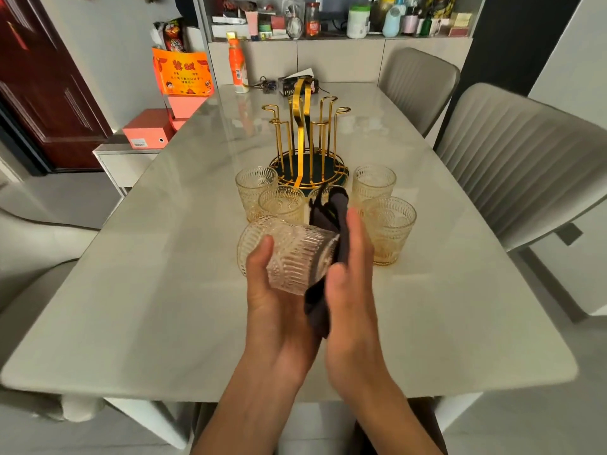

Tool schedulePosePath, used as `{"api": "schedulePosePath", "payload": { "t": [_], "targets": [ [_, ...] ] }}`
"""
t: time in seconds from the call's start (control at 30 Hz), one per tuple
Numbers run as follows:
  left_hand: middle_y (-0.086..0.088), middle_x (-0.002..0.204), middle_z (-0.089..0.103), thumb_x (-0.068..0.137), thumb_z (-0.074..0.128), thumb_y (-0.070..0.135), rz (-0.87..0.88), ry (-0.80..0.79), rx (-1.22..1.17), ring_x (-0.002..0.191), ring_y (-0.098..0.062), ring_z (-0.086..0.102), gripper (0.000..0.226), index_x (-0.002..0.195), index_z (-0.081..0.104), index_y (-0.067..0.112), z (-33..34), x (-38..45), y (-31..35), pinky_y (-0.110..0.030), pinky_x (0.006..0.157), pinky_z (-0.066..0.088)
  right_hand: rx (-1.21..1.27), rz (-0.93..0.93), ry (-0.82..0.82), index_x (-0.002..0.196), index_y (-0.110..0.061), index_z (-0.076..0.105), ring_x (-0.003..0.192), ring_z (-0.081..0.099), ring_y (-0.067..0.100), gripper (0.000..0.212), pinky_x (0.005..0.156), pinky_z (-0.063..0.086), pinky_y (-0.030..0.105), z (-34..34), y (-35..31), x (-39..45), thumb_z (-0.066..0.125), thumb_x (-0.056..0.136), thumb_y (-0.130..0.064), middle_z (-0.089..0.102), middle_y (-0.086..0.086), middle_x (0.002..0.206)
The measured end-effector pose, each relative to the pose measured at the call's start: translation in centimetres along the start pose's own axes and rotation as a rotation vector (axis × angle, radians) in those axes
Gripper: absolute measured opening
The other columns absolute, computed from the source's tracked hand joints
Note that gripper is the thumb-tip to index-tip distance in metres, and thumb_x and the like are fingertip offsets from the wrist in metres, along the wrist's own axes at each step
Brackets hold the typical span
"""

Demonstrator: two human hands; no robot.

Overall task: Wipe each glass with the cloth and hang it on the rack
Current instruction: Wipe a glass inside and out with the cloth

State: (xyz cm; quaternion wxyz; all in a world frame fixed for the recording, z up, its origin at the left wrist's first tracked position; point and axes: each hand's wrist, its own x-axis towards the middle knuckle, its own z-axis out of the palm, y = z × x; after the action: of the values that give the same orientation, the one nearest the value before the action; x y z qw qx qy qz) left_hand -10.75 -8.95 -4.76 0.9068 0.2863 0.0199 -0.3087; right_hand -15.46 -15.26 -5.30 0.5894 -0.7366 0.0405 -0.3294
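The left hand [279,290] cradles a ribbed glass [289,257] on its side above the counter [147,307], fingers curled under it and thumb over the wall. The right hand [348,274] presses a dark cloth [328,218] against one end of the glass, fingers fairly straight along the fabric; which end of the glass it covers cannot be told. A tail of the cloth hangs between the two palms.

In the head view, the gold rack [307,142] stands upright on its dark round base past the middle of the counter, all visible hooks bare. Five more glasses stand in front of it: a far left glass [256,185], a near left glass [282,205], a middle glass [323,193] mostly hidden behind the cloth, a far right glass [374,183] and a near right glass [389,229].

Judging by the bare hooks, the job is at its start: the first glass is being wiped, nothing is hung, and the five standing glasses still wait for wiping and hanging.

An orange bottle [238,67] stands at the far end of the counter.
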Motion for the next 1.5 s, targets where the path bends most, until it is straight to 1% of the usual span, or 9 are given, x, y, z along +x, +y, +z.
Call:
{"api": "schedulePosePath", "payload": {
  "t": [0.2,0.33,0.63,0.77,0.87,1.07,1.27,1.4,1.5],
  "targets": [
    [-0.01,0.122,0.073,0.087,0.053,0.053,-0.075,-0.009,-0.043,0.111,-0.025,0.072,0.059,0.124,0.073,0.012,-0.4,-0.4,-0.7,-0.036,0.096,0.056,-0.37,-0.15,-0.006,0.156,-0.029,0.022,0.151,0.013,-0.001,0.058,0.124,0.003,0.051,-0.7,0.4,1.7,0.024,0.1,-0.046,0.025,-0.014,0.162],
    [-0.01,0.102,0.076,0.083,0.057,0.05,-0.016,-0.025,-0.061,0.088,-0.023,0.076,0.049,0.107,0.076,0.012,-0.2,-0.2,-0.6,-0.033,0.072,0.063,-0.049,0.103,0.074,0.137,-0.039,0.05,0.138,0.045,0.009,0.051,0.118,0.026,0.053,-1.3,1.5,2.0,0.026,0.097,-0.061,0.057,-0.017,0.141],
    [-0.006,0.102,0.076,0.088,0.054,0.053,-0.049,-0.006,-0.08,0.092,-0.02,0.074,0.05,0.109,0.076,0.014,0.1,-0.2,-0.9,-0.028,0.082,0.06,-0.426,-0.195,0.148,0.135,-0.014,0.055,0.123,0.054,0.017,0.047,0.102,0.042,0.05,-0.1,-0.9,1.6,0.031,0.102,-0.039,0.061,-0.003,0.13],
    [-0.01,0.107,0.076,0.09,0.052,0.057,-0.011,0.009,-0.123,0.093,-0.024,0.076,0.058,0.12,0.071,0.012,-0.4,0.0,-0.1,-0.033,0.075,0.062,0.118,0.092,-0.153,0.141,-0.028,0.053,0.135,0.046,0.001,0.047,0.117,0.033,0.035,-1.7,-1.1,1.8,0.04,0.096,-0.035,0.056,-0.015,0.141],
    [-0.014,0.11,0.074,0.085,0.056,0.063,-0.081,0.013,-0.135,0.095,-0.029,0.075,0.067,0.118,0.074,0.008,-0.7,-0.1,0.4,-0.04,0.078,0.063,0.041,0.003,-0.373,0.15,-0.025,0.04,0.145,0.034,0.006,0.061,0.12,0.028,0.037,-3.2,-0.6,1.3,0.054,0.092,-0.015,0.044,-0.016,0.153],
    [-0.015,0.107,0.075,0.089,0.05,0.064,-0.09,0.052,-0.094,0.095,-0.03,0.075,0.062,0.106,0.079,0.011,-0.4,-0.1,-0.4,-0.04,0.083,0.061,-0.077,0.035,-0.119,0.134,-0.034,0.055,0.116,0.06,0.02,0.054,0.101,0.045,0.055,-2.6,1.3,2.2,0.051,0.09,-0.064,0.067,-0.015,0.119],
    [-0.014,0.088,0.074,0.085,0.053,0.066,-0.089,0.06,-0.13,0.075,-0.028,0.076,0.066,0.087,0.08,0.006,-0.6,0.0,-0.6,-0.036,0.07,0.064,-0.353,-0.105,-0.069,0.133,-0.027,0.055,0.119,0.051,-0.001,0.054,0.11,0.033,0.055,-2.1,1.1,0.8,0.051,0.088,-0.057,0.061,-0.021,0.125],
    [-0.013,0.1,0.075,0.085,0.054,0.065,-0.083,0.088,-0.122,0.087,-0.027,0.075,0.063,0.103,0.078,0.009,-0.4,0.0,-0.2,-0.036,0.072,0.063,-0.128,-0.013,-0.012,0.112,-0.028,0.066,0.096,0.065,0.013,0.036,0.088,0.049,0.056,-1.8,1.0,1.8,0.045,0.095,-0.051,0.071,-0.011,0.097],
    [-0.012,0.101,0.074,0.085,0.054,0.065,-0.041,0.1,-0.14,0.088,-0.027,0.075,0.062,0.111,0.073,0.012,-0.6,0.1,0.1,-0.036,0.077,0.063,-0.006,0.03,-0.142,0.134,-0.029,0.057,0.121,0.059,0.017,0.044,0.1,0.047,0.051,-2.1,1.4,1.2,0.054,0.093,-0.045,0.065,-0.01,0.127]
  ]
}}
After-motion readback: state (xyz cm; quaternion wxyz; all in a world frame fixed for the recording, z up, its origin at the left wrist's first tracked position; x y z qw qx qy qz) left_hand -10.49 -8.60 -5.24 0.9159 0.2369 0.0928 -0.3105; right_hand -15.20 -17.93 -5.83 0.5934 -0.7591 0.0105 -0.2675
